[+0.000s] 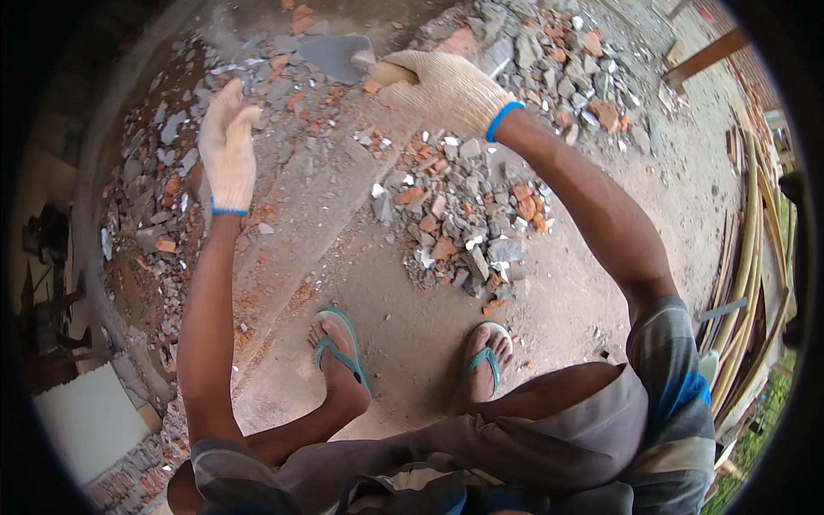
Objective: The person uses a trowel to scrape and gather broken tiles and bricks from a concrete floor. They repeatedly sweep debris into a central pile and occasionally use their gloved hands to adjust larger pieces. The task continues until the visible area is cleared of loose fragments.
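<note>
- Trowel (335,58) with a flat grey metal blade and pale handle is at the far centre, blade pointing left.
- My right grip (455,93), in a cream knitted glove with a blue cuff, is wrapped around that handle.
- My left grip (228,159), gloved alike, stands wide at far left, thumb apart from the fingers.
- A heap of grey and orange broken masonry (481,215) lies nearer, right of centre, beyond my green-strapped sandals (350,335).
- Long wooden poles (745,266) lie at right.
</note>
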Demonstrator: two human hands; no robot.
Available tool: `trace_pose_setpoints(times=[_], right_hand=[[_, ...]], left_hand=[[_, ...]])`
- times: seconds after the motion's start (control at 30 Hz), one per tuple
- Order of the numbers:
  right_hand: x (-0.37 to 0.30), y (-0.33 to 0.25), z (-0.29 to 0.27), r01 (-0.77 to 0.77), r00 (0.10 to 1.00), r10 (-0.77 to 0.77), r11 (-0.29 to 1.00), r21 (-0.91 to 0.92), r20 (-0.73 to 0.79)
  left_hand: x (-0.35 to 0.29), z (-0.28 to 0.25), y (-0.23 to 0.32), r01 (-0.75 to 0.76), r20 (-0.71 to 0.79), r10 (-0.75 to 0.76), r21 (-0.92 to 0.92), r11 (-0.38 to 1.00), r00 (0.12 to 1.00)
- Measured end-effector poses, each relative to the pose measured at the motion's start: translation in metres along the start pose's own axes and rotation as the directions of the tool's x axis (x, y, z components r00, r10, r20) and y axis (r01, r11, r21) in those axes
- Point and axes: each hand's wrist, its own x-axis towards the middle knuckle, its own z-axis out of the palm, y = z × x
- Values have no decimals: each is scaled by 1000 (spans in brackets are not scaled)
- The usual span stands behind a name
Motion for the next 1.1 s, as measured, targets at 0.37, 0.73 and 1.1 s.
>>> trace_pose_setpoints(times=[0.37, 0.73, 1.1], right_hand=[[-471, -6, -40, -962, 141, 982, 166, 217, -125], [-382, -6, 36, -860, 490, 864, 459, 221, 113], [-319, -29, 62, -829, 539, 769, 411, 379, 343]], left_hand=[[-238, 160, -43, -118, 390, -26, 340, 933, 921], [-263, 198, -30, 157, 300, -216, 208, 965, 929], [-286, 193, 0, 227, 283, -242, 86, 970, 928]])
